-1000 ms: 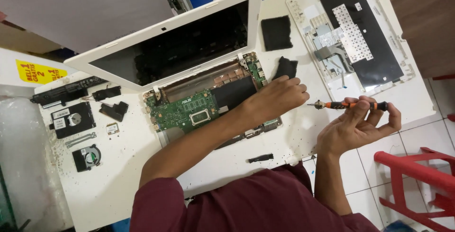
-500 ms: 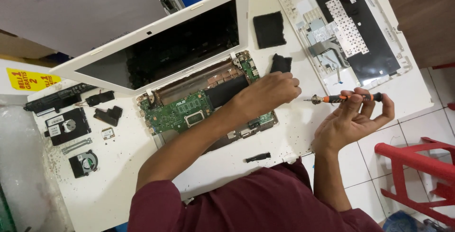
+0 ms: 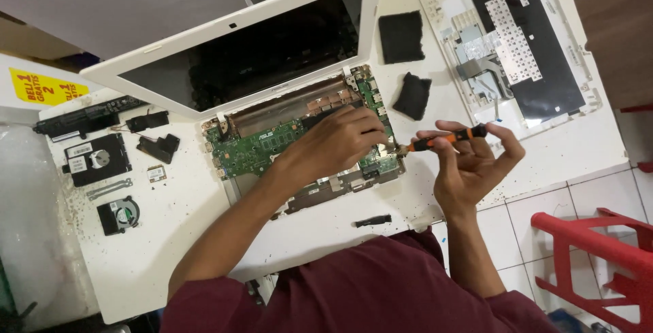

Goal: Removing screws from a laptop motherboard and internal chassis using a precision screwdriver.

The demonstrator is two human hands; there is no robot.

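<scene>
**Opened laptop under two hands on a white surface**

From the left, loose parts lie on the white surface (image 3: 170, 238): a long black battery (image 3: 85, 119), a black drive (image 3: 97, 159), a small round fan (image 3: 118, 214) and black brackets (image 3: 158, 146). At centre stands the white laptop (image 3: 245, 54) with its screen tilted back and the green circuit board (image 3: 272, 148) exposed in its base. The left hand (image 3: 340, 141) rests on the board's right part, fingers curled down onto it, grasping nothing that can be seen. Just beside it, the right hand (image 3: 476, 163) pinches an orange-and-black screwdriver (image 3: 445, 140) in its fingers, tip at the board's right edge. Two black foam pads (image 3: 401, 37) follow; the removed keyboard panel (image 3: 517, 40) lies face down at far right, above a red chair (image 3: 598, 251).
</scene>
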